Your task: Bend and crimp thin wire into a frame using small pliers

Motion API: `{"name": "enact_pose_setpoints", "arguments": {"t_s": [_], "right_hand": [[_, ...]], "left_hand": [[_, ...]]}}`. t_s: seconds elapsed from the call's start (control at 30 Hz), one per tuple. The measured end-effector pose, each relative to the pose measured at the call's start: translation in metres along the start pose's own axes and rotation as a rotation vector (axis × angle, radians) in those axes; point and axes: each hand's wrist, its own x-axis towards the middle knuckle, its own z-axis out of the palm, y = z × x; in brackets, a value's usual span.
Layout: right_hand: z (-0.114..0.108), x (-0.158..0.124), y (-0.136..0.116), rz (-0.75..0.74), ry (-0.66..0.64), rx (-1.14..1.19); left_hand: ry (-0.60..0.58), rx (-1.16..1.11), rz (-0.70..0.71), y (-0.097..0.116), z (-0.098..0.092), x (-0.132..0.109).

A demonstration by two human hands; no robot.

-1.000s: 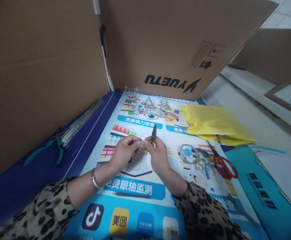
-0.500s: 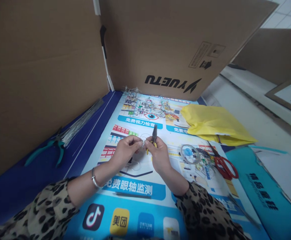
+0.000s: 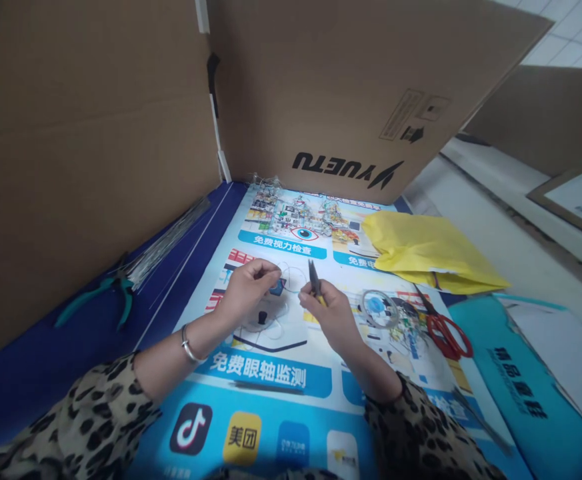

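two brown cardboard panels (image 3: 341, 87) meet at a corner, pale tiles (image 3: 571, 27) showing beyond in soft light.

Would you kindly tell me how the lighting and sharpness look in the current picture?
Head view: dim light, left cardboard panel shaded; head view: upside-down YUETU lettering legible, pliers in the right hand recognisable, the wire bundle at left soft.

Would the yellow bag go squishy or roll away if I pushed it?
The yellow bag would probably crumple, since it's already creased. It likely wouldn't roll, because it's lying spread out. It might slide, as its surface looks smooth.
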Motion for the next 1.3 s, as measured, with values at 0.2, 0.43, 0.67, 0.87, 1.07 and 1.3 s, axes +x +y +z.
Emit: {"name": "enact_pose_setpoints", "arguments": {"t_s": [0.2, 0.43, 0.67, 0.87, 1.07, 1.3], "right_hand": [[-0.007, -0.044, -0.004, -0.082, -0.393, -0.572], [0.007, -0.083, 0.003, -0.316, -0.542, -0.926], [0.010, -0.085, 0.002, -0.307, -0.593, -0.971], [0.015, -0.090, 0.007, -0.335, -0.595, -0.928], [0.024, -0.092, 0.003, -0.383, -0.615, -0.979], [0.027, -0.094, 0.003, -0.366, -0.641, -0.950]], "left_hand": [[0.049, -0.038, 0.033, 0.009, -0.010, 0.009], [0.079, -0.008, 0.038, 0.008, -0.025, 0.022], [0.057, 0.101, 0.036, -0.008, -0.037, 0.040], [0.032, 0.205, 0.007, -0.022, -0.040, 0.046], [0.038, 0.259, -0.005, -0.029, -0.040, 0.048], [0.079, 0.438, 0.015, -0.035, -0.043, 0.052]]}}
